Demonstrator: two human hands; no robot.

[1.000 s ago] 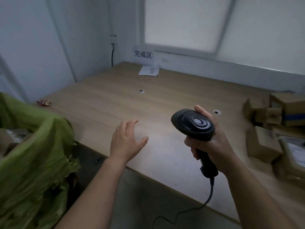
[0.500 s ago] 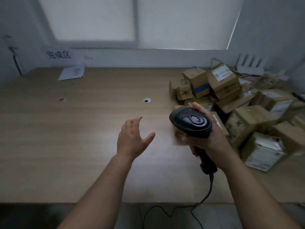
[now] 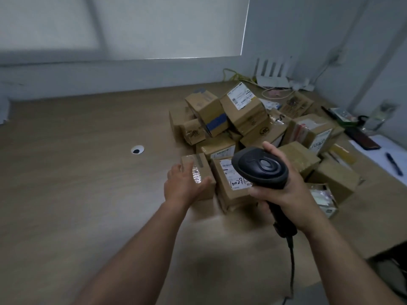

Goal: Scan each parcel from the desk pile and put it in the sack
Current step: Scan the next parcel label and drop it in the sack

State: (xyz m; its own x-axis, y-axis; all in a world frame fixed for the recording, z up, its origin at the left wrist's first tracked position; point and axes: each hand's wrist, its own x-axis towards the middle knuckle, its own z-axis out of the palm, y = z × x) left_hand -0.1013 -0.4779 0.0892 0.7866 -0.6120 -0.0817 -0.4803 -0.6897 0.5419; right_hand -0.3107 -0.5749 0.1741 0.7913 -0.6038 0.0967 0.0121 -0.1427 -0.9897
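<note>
gripping the box [image 3: 205,192] at the pile's [image 3: 242,113] seven o'clock edge, your left hand [image 3: 184,187] curled round it; your right hand [image 3: 284,191] held the scanner [image 3: 259,167]. its glossy tape [image 3: 197,175] looked slick, so a loose lift could drop it.

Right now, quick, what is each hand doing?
Left hand: closed around the small taped box.
Right hand: closed on the black scanner, holding its handle.
</note>
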